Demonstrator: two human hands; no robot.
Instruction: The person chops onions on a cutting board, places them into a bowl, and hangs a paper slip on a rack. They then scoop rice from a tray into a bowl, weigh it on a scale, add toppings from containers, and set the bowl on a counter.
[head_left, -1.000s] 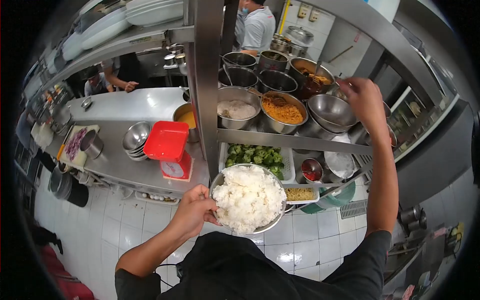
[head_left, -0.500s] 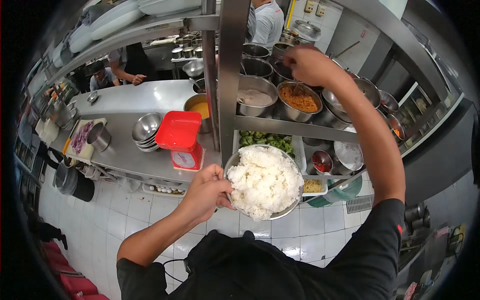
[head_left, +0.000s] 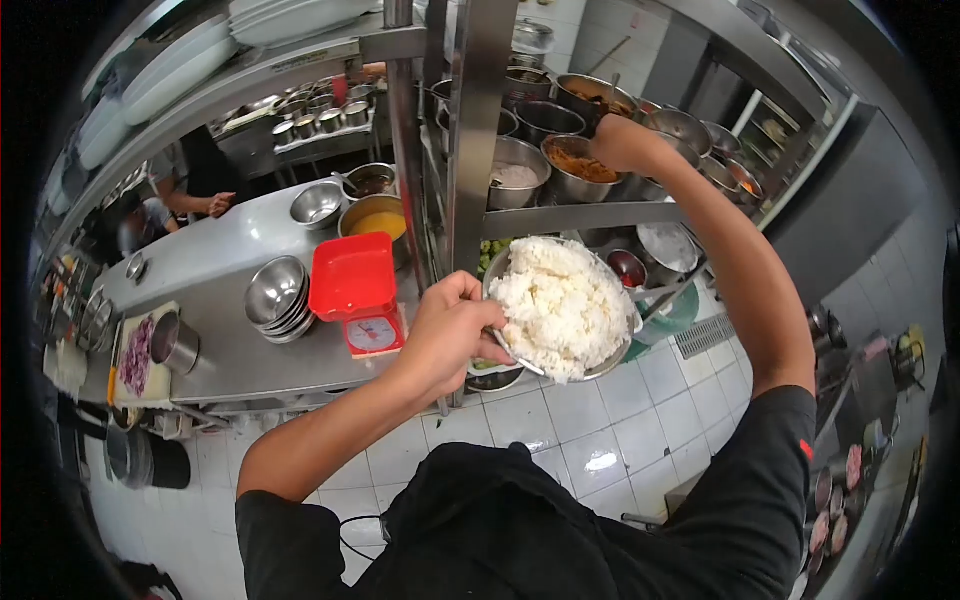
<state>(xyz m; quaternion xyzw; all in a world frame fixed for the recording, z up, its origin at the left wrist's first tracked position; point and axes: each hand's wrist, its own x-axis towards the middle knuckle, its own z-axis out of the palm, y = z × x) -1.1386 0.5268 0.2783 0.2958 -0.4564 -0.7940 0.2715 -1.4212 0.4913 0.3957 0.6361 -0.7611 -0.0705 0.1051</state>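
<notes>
My left hand [head_left: 460, 325] grips the left rim of a metal bowl [head_left: 612, 362], thumb on the edge. The bowl is heaped with cooked white rice [head_left: 560, 305] and is held above the floor, in front of the shelf. My right hand [head_left: 628, 147] reaches up at the right over a metal pot of orange-brown shredded food [head_left: 570, 160]. Its fingers look curled, but their tips and anything in them are hidden behind the hand. Beside that pot stands another with a pale pinkish mixture [head_left: 516, 176].
A steel shelf post [head_left: 468, 130] rises just left of the pots. On the counter are a red kitchen scale [head_left: 355, 285], stacked metal bowls [head_left: 278, 295], a pot of yellow liquid [head_left: 380, 222] and a cutting board with chopped purple food [head_left: 135, 360]. Another person's hand [head_left: 220, 204] shows across the counter.
My view has turned and shifted. The rice bowl, still in my left hand, has moved right and up in view. My right hand is lower in view, closer over the orange-brown food.
</notes>
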